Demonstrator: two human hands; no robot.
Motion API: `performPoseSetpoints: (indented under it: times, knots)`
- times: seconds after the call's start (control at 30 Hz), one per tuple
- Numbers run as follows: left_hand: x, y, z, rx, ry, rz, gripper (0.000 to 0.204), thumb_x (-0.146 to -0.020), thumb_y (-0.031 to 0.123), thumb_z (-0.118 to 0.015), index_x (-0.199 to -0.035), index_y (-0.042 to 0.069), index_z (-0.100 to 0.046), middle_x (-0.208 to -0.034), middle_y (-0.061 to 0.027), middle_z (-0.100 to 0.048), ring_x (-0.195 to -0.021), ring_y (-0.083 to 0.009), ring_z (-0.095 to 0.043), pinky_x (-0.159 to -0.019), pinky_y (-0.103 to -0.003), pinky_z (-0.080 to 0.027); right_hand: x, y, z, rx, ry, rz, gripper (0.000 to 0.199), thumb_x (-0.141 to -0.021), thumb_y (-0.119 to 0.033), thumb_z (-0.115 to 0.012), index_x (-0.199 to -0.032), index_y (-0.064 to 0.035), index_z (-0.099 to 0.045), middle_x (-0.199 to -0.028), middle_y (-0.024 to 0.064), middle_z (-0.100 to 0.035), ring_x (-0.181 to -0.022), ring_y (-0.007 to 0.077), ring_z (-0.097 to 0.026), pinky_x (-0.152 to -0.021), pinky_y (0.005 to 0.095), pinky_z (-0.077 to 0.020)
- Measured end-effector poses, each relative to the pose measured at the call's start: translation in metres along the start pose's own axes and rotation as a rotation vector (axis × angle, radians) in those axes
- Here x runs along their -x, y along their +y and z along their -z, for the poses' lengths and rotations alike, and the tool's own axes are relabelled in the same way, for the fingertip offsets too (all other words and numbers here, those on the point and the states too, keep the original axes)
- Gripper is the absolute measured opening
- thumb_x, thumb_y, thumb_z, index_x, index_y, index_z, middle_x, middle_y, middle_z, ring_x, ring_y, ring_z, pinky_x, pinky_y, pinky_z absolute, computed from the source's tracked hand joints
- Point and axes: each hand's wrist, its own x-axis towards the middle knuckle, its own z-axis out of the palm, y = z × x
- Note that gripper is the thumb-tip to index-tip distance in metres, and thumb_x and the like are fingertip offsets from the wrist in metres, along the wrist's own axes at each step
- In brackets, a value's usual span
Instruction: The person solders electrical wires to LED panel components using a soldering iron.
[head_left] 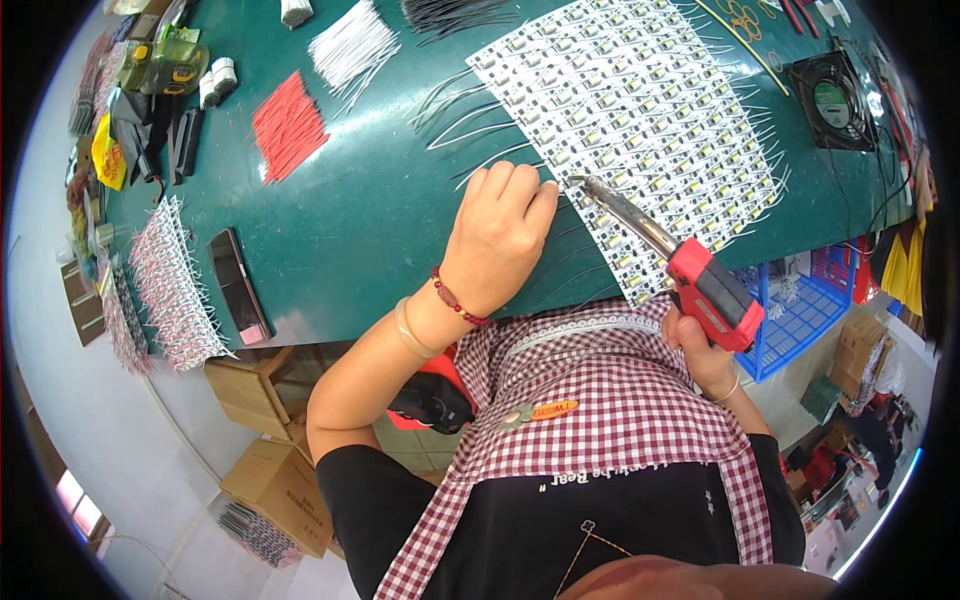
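A large white sheet of small circuit boards lies on the green tabletop, set with rows of yellowish and dark components. Loose thin wires stick out along its left and right edges. My left hand is closed at the sheet's near left edge, its fingers curled together; what they pinch is hidden. In my right hand is a red and black soldering gun, gripped by its handle. Its metal tip reaches the sheet's left edge, just right of my left fingers.
Left of the sheet lie piles of red wires, white wires and black wires. A phone rests near the table's front edge, beside wired strips. A small black fan stands at right, above a blue crate.
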Motion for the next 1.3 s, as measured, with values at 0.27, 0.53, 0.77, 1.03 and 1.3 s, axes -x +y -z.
performPoseSetpoints:
  times: [0.27,0.53,0.77,1.03,1.3]
  knots:
    - [-0.004,0.003,0.005,-0.068,-0.04,0.002,0.016,-0.073,0.004,-0.063,-0.089,0.004,-0.065,-0.078,-0.005,-0.047,-0.075,-0.021,-0.05,-0.068,-0.035,-0.04,-0.001,-0.011,-0.003,-0.058,-0.016,-0.011,0.017,-0.097,-0.017,-0.059,-0.087,-0.0034,-0.059,-0.077,0.0027,-0.057,-0.071,0.0125,-0.054,-0.065,0.0285,-0.0447]
    - [-0.004,0.005,0.011,-0.082,0.057,0.006,0.022,-0.071,-0.001,-0.068,-0.093,0.005,-0.068,-0.078,-0.0037,-0.051,-0.072,-0.0214,-0.051,-0.067,-0.035,-0.04,0.003,-0.006,-0.005,0.012,0.039,0.062,0.051,-0.097,-0.034,-0.06,-0.131,0.0022,-0.046,-0.068,0.0043,-0.051,-0.057,0.0121,-0.047,-0.057,0.0284,-0.0431]
    - [0.008,0.019,0.003,0.083,0.058,0.062,0.026,-0.071,-0.005,-0.067,-0.095,0.004,-0.069,-0.076,-0.0042,-0.05,-0.07,-0.0212,-0.05,-0.064,-0.035,-0.041,0.017,0.016,0.012,0.032,-0.062,0.008,0.021,-0.096,-0.017,-0.06,-0.109,-0.0011,-0.061,-0.088,0.0025,-0.06,-0.081,0.0122,-0.057,-0.073,0.0287,-0.0467]
    - [0.01,0.02,0.001,0.09,0.044,0.084,0.024,-0.072,-0.005,-0.067,-0.094,0.004,-0.069,-0.076,-0.0051,-0.049,-0.071,-0.0225,-0.051,-0.065,-0.035,-0.041,0.019,0.023,0.012,0.047,-0.068,0.035,0.023,-0.094,-0.011,-0.061,-0.114,0.0005,-0.06,-0.089,0.0039,-0.061,-0.08,0.0127,-0.058,-0.071,0.0299,-0.0478]
    - [0.009,0.019,0.001,0.078,0.042,0.078,0.023,-0.072,-0.005,-0.066,-0.093,0.004,-0.068,-0.076,-0.0054,-0.049,-0.071,-0.0228,-0.051,-0.066,-0.036,-0.042,0.013,0.022,0.01,0.076,-0.069,0.087,0.02,-0.092,-0.007,-0.062,-0.111,-0.0004,-0.062,-0.087,0.0038,-0.062,-0.076,0.013,-0.058,-0.067,0.0303,-0.0473]
